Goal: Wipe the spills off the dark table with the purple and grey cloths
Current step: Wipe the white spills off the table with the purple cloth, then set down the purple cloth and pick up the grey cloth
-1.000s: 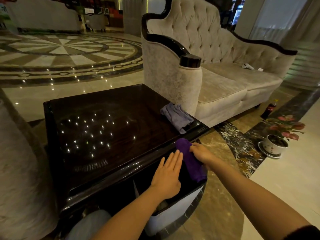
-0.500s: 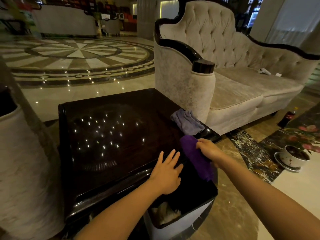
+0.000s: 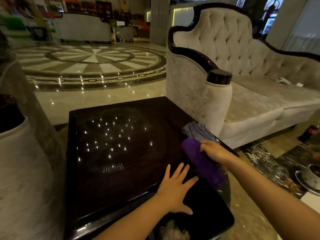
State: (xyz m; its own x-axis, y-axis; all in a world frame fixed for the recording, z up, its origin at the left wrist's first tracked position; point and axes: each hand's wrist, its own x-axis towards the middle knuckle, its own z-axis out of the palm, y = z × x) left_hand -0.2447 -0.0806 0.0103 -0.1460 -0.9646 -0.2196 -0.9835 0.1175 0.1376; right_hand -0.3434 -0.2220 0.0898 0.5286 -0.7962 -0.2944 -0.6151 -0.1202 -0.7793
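The dark glossy table (image 3: 121, 153) fills the middle of the view and mirrors ceiling lights. My right hand (image 3: 213, 151) grips a purple cloth (image 3: 202, 160) at the table's right edge; the cloth hangs down over a bin. A grey cloth (image 3: 197, 131) lies crumpled on the table's far right corner, just beyond the purple one. My left hand (image 3: 174, 189) rests flat with fingers spread on the table's near right edge, holding nothing.
A dark-rimmed waste bin (image 3: 216, 220) stands below the table's near right corner. A cream tufted sofa (image 3: 251, 101) is close on the right, a pale upholstered armrest (image 3: 20, 170) on the left. A potted plant (image 3: 311, 177) and a bottle (image 3: 310, 134) stand on the floor.
My view has lifted and shifted. My right hand has drawn the purple cloth up toward the tabletop edge, and my left hand has slid up from the bin rim onto the table edge.
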